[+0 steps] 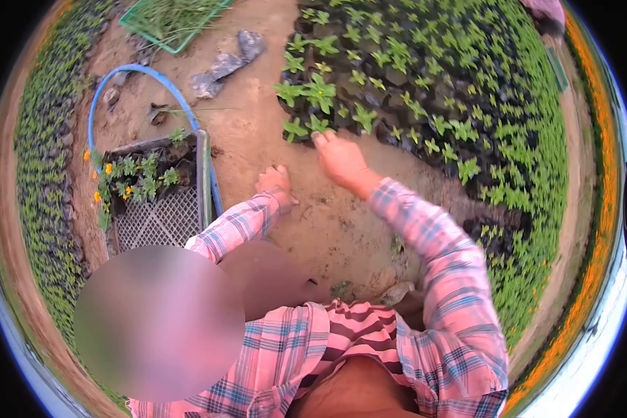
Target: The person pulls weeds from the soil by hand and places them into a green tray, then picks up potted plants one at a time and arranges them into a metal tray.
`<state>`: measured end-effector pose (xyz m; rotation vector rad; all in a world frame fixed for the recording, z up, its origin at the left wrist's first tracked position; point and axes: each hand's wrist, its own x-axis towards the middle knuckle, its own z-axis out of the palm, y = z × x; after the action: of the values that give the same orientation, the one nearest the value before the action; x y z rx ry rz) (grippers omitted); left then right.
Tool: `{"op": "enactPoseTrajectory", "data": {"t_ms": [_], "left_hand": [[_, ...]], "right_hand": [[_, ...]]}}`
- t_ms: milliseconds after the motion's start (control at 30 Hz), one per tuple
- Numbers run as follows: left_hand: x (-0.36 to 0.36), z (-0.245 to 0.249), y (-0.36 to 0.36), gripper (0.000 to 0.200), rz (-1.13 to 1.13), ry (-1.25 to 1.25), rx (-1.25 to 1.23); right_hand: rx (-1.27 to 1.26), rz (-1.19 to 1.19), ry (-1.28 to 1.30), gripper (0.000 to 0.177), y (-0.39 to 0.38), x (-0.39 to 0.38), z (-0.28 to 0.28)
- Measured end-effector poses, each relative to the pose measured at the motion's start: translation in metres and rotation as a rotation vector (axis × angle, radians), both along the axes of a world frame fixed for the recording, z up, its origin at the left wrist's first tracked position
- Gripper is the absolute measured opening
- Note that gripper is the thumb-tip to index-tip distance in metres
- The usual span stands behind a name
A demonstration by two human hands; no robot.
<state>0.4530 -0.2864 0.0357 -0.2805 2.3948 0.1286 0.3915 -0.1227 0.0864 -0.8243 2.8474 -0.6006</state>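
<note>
My right hand (343, 161) reaches to the near corner of a bed of young plants. Its thumb and fingers are pinched together at a small green seedling (318, 125) in the front row; the exact grip is partly hidden by the fingers. Over bare soil to the left is my left hand (274, 184), its fingers loosely bent and the thumb apart, with nothing visible in it. The bed's other seedlings (364, 117) stand close together in black bags. Nearest my left forearm is a mesh-bottomed crate (158, 219) with several orange-flowered plants (143, 173) at its far end.
A blue hoop (125, 68) arches over the crate. Behind it, a green tray (176, 50) holds cut grass-like stems. Crumpled dark plastic (223, 67) lies on the soil. More plant rows (38, 174) run along the left, and another person (547, 10) is partly visible at upper right.
</note>
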Motion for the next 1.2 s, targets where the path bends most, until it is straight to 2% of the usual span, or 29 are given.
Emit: {"op": "enactPoseTrajectory", "data": {"t_ms": [33, 67, 100, 167, 233, 267, 333, 367, 433, 467, 533, 667, 700, 733, 833, 900, 967, 1033, 1133, 1167, 1200], "left_hand": [[-0.001, -0.002, -0.001, 0.082, -0.018, 0.021, 0.024], [0.004, -0.002, -0.009, 0.081, -0.027, 0.04, 0.094], [0.009, 0.001, -0.015, 0.079, -0.037, 0.052, 0.2], [0.018, 0.018, -0.023, 0.076, -0.023, 0.045, 0.437], [0.03, 0.029, -0.03, 0.073, 0.036, 0.039, 0.593], [0.035, 0.023, -0.037, 0.071, 0.035, 0.054, 0.592], [0.028, -0.015, -0.049, 0.068, -0.032, 0.122, 0.529], [0.023, -0.036, -0.054, 0.067, -0.075, 0.156, 0.495], [0.012, -0.063, -0.06, 0.064, -0.149, 0.214, 0.434], [0.012, -0.068, -0.064, 0.064, -0.167, 0.216, 0.416], [0.014, -0.076, -0.071, 0.068, -0.047, 0.219, 0.44], [0.011, -0.058, -0.063, 0.066, -0.163, 0.255, 0.4], [0.012, -0.061, -0.064, 0.066, -0.076, 0.206, 0.421], [0.01, -0.066, -0.063, 0.067, 0.014, 0.16, 0.447], [0.011, -0.042, -0.047, 0.068, -0.075, 0.17, 0.333], [0.01, -0.08, -0.07, 0.067, -0.066, 0.184, 0.415], [0.014, -0.087, -0.08, 0.066, -0.04, 0.196, 0.481], [0.02, -0.053, -0.058, 0.063, -0.073, 0.149, 0.359], [0.016, -0.009, -0.023, 0.059, -0.114, 0.087, 0.197], [0.013, -0.036, -0.038, 0.059, -0.094, 0.09, 0.193], [0.011, -0.084, -0.064, 0.06, -0.06, 0.132, 0.307]], "right_hand": [[0.019, 0.064, 0.044, 0.017, 0.02, 0.006, 0.014], [0.101, 0.139, -0.025, 0.018, 0.047, 0.009, 0.02], [0.144, 0.028, -0.038, 0.018, 0.076, 0.017, 0.027], [0.221, 0.159, -0.073, 0.018, 0.13, 0.043, 0.041], [0.229, -0.023, -0.159, 0.015, 0.17, 0.08, 0.044], [0.25, -0.095, -0.163, 0.015, 0.191, 0.105, 0.041], [0.055, -0.375, -0.189, 0.015, 0.208, 0.144, 0.013], [0.042, -0.395, -0.181, 0.015, 0.215, 0.163, -0.007], [-0.154, -0.716, -0.039, 0.015, 0.232, 0.201, -0.043], [-0.175, -0.731, -0.038, 0.015, 0.239, 0.212, -0.052], [-0.282, -1.063, -0.019, 0.013, 0.255, 0.231, -0.064], [-0.177, -1.306, 0.26, 0.01, 0.324, 0.226, -0.051], [-0.131, -1.359, 0.392, 0.009, 0.34, 0.222, -0.043], [-0.08, -1.409, 0.361, 0.011, 0.355, 0.221, -0.034], [0.066, -1.599, 0.092, 0.032, 0.384, 0.215, -0.03], [0.099, -1.57, 0.048, 0.033, 0.394, 0.212, -0.031], [0.125, -1.522, -0.01, 0.034, 0.398, 0.207, -0.036], [0.218, -1.462, -0.107, 0.03, 0.404, 0.203, -0.043], [0.281, -1.37, -0.014, 0.018, 0.411, 0.2, -0.055], [0.297, -1.34, -0.019, 0.016, 0.412, 0.2, -0.055], [0.29, -1.285, 0.038, 0.016, 0.415, 0.203, -0.057]]}}
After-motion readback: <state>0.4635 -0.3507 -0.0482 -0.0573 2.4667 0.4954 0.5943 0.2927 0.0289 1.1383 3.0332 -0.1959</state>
